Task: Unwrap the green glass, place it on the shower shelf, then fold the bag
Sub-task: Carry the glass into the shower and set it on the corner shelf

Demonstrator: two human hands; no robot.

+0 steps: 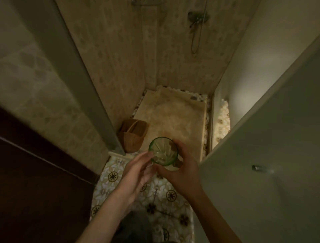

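The green glass (162,149) is upright in front of me, its open rim facing up, held over the shower threshold. My right hand (180,166) wraps around its right side and base. My left hand (138,170) touches the glass's left side with its fingertips, where a thin clear film, probably the bag, seems pinched; it is too faint to tell. The metal shower shelf (147,2) shows only as a wire edge at the top of the frame, high on the tiled back wall.
A woven basket (133,134) sits on the shower floor at the left corner. A beige mat (173,118) covers the shower floor. The tap and hose (197,19) hang on the back wall. An open door with a handle (258,167) stands close on my right.
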